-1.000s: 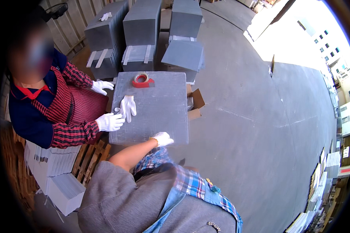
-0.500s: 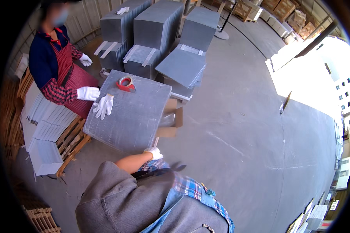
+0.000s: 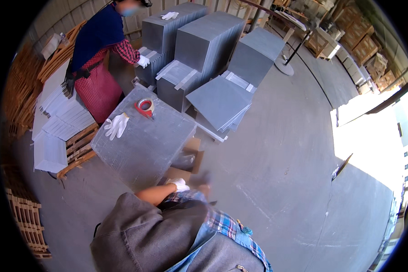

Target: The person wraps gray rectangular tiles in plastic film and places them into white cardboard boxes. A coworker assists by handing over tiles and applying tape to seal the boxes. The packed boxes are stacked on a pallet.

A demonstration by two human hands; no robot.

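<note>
My left hand [image 3: 180, 185], in a white knit glove, is by the near corner of a grey work table [image 3: 143, 136], just above blue plaid cloth [image 3: 183, 196]. Its fingers look curled, and what they hold, if anything, is hidden. Right of it, my right hand [image 3: 205, 189] shows as a motion-smeared bare shape, its fingers unreadable. On the tabletop lie a loose white glove [image 3: 117, 126] and a red tape dispenser [image 3: 144, 108] with a roll of tape. An open cardboard box [image 3: 196, 162] with clear plastic inside sits beside the table's right side.
Behind the table stand stacks of grey panels [image 3: 204, 45], with tilted loose panels [image 3: 220, 102] at their right. A co-worker [image 3: 95, 59] leans over the left stack. White panels [image 3: 52, 149] rest on a wooden pallet [image 3: 79, 154] at left. A round-based post [image 3: 284, 67] stands farther back.
The co-worker has moved from the table to the left panel stack, one gloved hand reaching to it. The view has shifted. My right hand now shows as a blur beside my left.
</note>
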